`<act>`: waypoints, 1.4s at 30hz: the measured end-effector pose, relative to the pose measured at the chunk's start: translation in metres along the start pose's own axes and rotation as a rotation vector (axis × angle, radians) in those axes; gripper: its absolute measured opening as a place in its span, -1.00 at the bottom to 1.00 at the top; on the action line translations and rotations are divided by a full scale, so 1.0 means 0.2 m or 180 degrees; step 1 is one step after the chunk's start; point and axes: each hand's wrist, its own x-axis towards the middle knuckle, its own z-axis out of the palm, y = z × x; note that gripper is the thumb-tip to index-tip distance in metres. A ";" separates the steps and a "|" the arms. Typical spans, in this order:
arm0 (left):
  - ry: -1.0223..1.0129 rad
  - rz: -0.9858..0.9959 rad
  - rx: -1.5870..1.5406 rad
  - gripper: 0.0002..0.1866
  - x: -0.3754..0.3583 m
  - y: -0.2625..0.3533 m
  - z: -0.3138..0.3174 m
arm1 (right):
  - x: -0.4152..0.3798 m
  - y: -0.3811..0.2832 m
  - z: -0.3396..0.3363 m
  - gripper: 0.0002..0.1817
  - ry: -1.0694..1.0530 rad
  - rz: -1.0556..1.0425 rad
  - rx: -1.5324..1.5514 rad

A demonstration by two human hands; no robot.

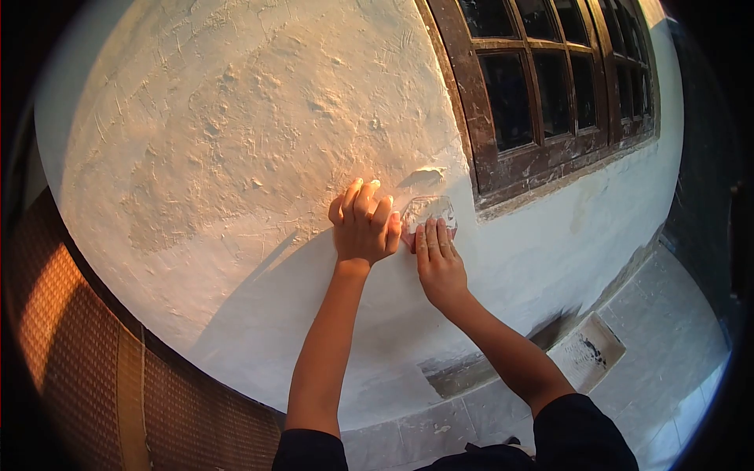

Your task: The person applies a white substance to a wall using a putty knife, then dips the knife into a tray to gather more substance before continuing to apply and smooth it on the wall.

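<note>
My right hand (441, 267) presses a flat, putty-smeared scraper (429, 210) against the plastered wall (259, 133), just below and left of the window corner. The scraper looks pale with a reddish edge; its lower part is hidden by my fingers. Close on its left, my left hand (364, 224) rests on the wall with fingers bent and apart, thumb beside the scraper's edge. A small raised lump of putty (428, 171) sticks out above the scraper. Rough, lumpy plaster covers the upper left, while smoother white surface lies around and below my hands.
A brown wooden window frame (510, 169) with dark panes stands at the upper right. Below, a shallow tray (589, 353) with dark residue sits on the grey tiled floor (652, 314). A woven brown panel (196, 408) runs along the lower left.
</note>
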 end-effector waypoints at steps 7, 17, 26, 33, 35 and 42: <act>-0.0094 -0.0004 -0.0014 -0.66 0.01 0.00 -0.01 | -0.09 0.05 -0.26 -0.48 0.0332 0.0458 0.1063; -0.0165 0.0160 0.0331 -0.67 0.07 0.04 0.05 | 0.54 0.42 -0.43 -0.33 0.0555 0.0725 0.2740; -0.0103 0.0107 0.0367 -0.66 0.07 0.04 0.05 | 0.62 0.57 -0.40 -0.34 0.1073 0.0606 0.2644; -0.0143 0.0104 0.0377 -0.67 0.07 0.04 0.05 | 0.58 0.64 -0.34 -0.29 0.1423 0.1279 0.2639; -0.0165 0.0075 0.0341 -0.68 0.08 0.04 0.04 | 0.56 0.56 -0.35 -0.30 0.0861 0.0938 0.2703; -0.0208 0.0041 0.0313 -0.70 0.08 0.05 0.04 | 0.55 0.67 -0.30 -0.27 0.1390 0.1629 0.3273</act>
